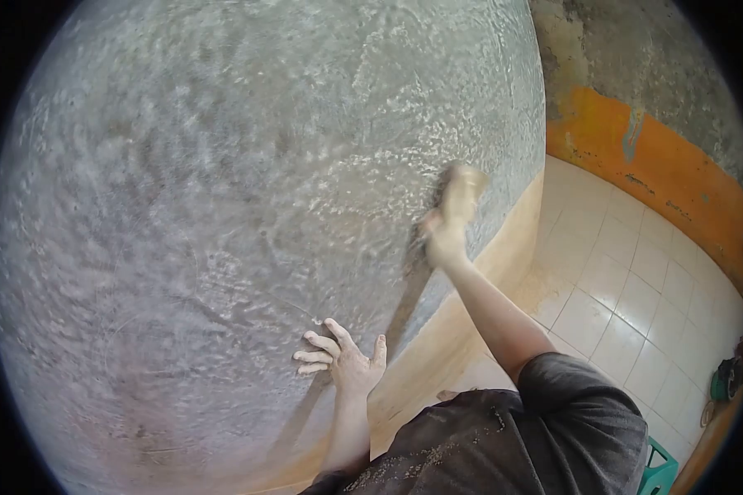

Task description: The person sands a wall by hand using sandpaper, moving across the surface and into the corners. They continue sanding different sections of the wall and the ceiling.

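Observation:
A large grey surface (223, 206), wet-looking and rough with smeared streaks, fills most of the view. My left hand (351, 363) is spread against its lower part, the fingers apart and coated with pale residue; it holds nothing. Further up and to the right, my right hand (446, 239) is at the same surface near its right edge, smeared by motion. It grips a pale tan, block-like thing (464, 196), too blurred to tell its exact kind. Shadows of both arms fall on the grey surface.
A tan band (504, 239) borders the grey surface. White floor tiles (627, 280) lie to the right, below an orange and grey wall (644, 148). A green plastic stool (659, 470) stands by my side. Dark and green items (725, 378) sit at the far right.

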### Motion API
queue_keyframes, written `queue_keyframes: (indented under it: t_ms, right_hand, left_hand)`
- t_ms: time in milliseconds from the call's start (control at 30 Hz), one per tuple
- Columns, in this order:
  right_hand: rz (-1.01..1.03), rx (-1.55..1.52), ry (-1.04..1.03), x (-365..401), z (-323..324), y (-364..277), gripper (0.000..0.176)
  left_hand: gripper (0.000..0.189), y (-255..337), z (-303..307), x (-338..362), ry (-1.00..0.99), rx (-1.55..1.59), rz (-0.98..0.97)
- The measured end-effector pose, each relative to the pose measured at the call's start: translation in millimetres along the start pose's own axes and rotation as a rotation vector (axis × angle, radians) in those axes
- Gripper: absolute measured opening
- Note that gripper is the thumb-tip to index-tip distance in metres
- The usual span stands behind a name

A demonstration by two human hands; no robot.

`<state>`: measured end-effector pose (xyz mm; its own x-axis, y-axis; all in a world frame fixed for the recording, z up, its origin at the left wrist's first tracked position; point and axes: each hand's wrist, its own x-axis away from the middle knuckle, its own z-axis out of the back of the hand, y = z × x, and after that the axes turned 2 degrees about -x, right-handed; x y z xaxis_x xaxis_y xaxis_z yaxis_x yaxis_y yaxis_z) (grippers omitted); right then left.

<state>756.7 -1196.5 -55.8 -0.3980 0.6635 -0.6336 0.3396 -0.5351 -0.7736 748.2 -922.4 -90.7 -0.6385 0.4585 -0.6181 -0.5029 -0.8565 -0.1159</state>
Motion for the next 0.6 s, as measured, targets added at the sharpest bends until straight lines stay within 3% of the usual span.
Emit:
queue_keyframes:
  t_ms: [33, 67, 133, 200, 233, 300, 367, 433, 500, 567, 600]
  right_hand:
    - [-0.250, -0.075, 0.150, -5, -6, -1, 0.059]
    - [-0.168, -0.049, 0.217, -4, -12, -2, 0.059]
    - [0.346, 0.168, -0.024, 10, -10, -1, 0.069]
    - [0.644, 0.278, -0.424, 17, 4, -35, 0.082]
    - [0.790, 0.300, -0.430, 24, -2, -32, 0.083]
    - [0.337, 0.156, -0.287, 14, -4, -18, 0.083]
    - [-0.013, 0.061, 0.169, -9, -17, -18, 0.081]
    - [0.093, 0.187, 0.128, -5, -20, -28, 0.081]
    - [0.506, 0.258, -0.244, 11, -10, -49, 0.080]
    - [0.677, 0.296, -0.386, 11, 2, -50, 0.080]
    - [0.646, 0.297, -0.340, 4, 7, -40, 0.082]
  left_hand:
    - [0.112, 0, 1, 2, -0.014, -0.019, -0.003]
    - [0.111, 1, 2, 3, -0.030, -0.039, -0.009]
    - [0.111, -2, 1, -1, -0.009, -0.056, -0.034]
    - [0.110, 2, -2, -1, 0.043, -0.034, -0.048]
    - [0.110, 2, -2, 1, 0.030, -0.028, -0.046]
    - [0.109, 1, 1, 1, 0.014, -0.022, -0.031]
    - [0.111, -1, 1, -3, 0.016, -0.042, -0.058]
    - [0.112, 0, 4, 2, 0.013, -0.054, -0.067]
    - [0.112, 2, 8, -3, 0.034, -0.058, -0.078]
    - [0.108, 2, 7, -2, 0.066, -0.022, -0.085]
    - [0.106, 1, 3, -1, 0.090, -0.015, -0.086]
